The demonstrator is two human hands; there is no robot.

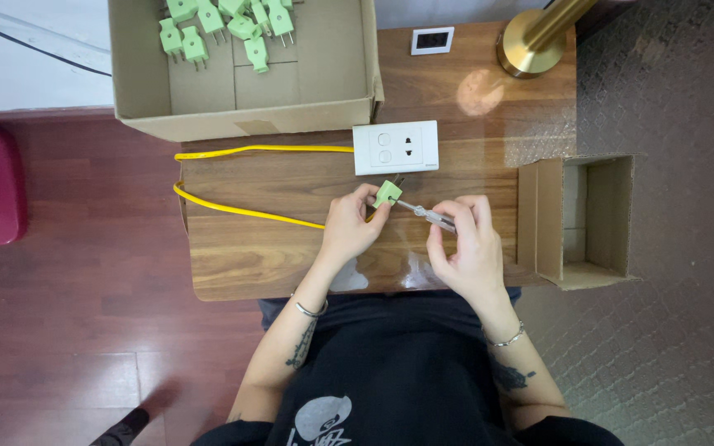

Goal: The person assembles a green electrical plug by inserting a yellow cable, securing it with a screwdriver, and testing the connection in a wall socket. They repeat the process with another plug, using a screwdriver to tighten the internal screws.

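Closest to me, my left hand [347, 230] pinches a small green plug [387, 193] at the end of the yellow cable [241, 211], holding it just above the desk [274, 264], while my right hand [464, 248] grips a slim clear-handled screwdriver [427, 215] with its tip at the plug. I judge the tip could skid off the screw and jab my left fingers if I press at an angle. The plug may also twist in so light a pinch. Just beyond lies the white socket plate [396, 147]; farther off, the cardboard box [324, 78] holds spare green plugs [225, 29].
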